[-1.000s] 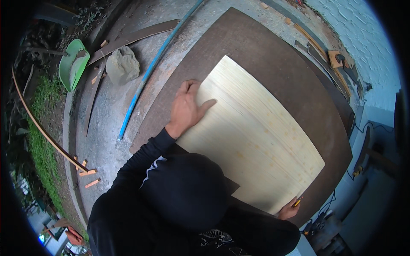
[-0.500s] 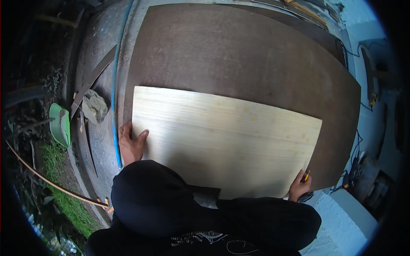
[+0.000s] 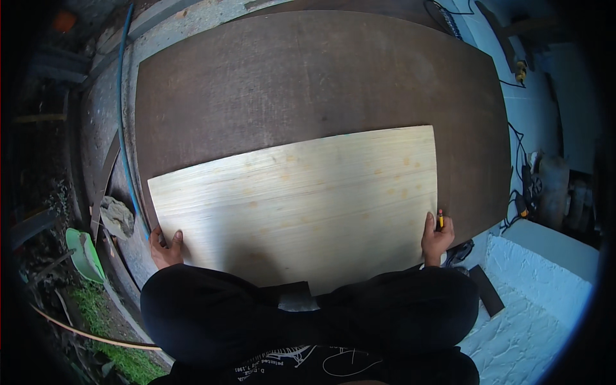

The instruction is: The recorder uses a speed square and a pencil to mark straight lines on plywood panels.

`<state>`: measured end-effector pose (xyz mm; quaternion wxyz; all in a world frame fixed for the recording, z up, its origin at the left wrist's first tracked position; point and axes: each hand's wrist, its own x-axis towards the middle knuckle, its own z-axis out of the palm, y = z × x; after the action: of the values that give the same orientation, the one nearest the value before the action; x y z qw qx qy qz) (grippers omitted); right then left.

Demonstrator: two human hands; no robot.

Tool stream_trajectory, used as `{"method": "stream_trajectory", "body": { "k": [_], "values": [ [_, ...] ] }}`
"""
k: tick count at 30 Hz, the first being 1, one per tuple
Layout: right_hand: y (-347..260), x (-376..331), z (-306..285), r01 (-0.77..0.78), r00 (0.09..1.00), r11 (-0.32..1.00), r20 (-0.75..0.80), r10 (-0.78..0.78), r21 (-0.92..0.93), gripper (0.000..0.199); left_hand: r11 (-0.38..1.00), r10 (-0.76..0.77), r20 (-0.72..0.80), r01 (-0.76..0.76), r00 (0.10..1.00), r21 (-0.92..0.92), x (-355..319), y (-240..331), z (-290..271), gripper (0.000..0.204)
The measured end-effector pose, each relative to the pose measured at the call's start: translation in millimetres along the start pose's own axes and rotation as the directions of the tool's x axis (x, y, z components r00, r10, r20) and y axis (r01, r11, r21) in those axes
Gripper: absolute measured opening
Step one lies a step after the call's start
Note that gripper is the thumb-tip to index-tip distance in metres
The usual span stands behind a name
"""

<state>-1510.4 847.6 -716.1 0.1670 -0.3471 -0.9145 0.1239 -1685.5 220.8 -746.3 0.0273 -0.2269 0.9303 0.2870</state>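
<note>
wooden panel [image 3: 314, 196], pale, streaky-grained, yellow-spotted, perhaps stained

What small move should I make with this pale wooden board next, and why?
I'd probably turn the pale rectangular wooden board slightly clockwise: its far edge slants higher at the right, seemingly out of line with the far edge of the large dark-brown panel. Your left hand and right hand, which holds a yellow-and-black pencil, are at opposite ends.

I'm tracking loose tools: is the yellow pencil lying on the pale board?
No, the yellow pencil is held in the right hand, at the right edge of the pale board.
</note>
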Motion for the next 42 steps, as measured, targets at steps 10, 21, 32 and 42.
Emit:
{"method": "stream_trajectory", "body": {
  "k": [10,21,32,42],
  "values": [
    [6.2,3.2,1.8,0.036,0.998,0.997,-0.047,-0.033,0.074,0.030,0.996,0.084,-0.064,-0.085,0.994,-0.013,-0.9,10.1,7.0,0.058],
    [6.8,-4.1,4.8,0.019,0.999,0.997,-0.038,-0.016,0.070,0.030,0.998,-0.009,-0.084,0.003,0.996,-0.067,-17.4,38.5,-8.0,0.056],
    [5.7,2.7,-2.8,0.069,0.994,0.997,-0.093,-0.065,0.041,0.030,0.997,0.057,-0.085,-0.062,0.995,-0.055,-10.2,50.0,6.1,0.053],
    [-0.3,-3.9,0.7,0.078,0.992,0.997,-0.094,-0.080,-0.021,0.034,0.996,0.080,-0.121,-0.085,0.989,-0.032,0.1,30.4,6.9,0.055]
  ]
}}
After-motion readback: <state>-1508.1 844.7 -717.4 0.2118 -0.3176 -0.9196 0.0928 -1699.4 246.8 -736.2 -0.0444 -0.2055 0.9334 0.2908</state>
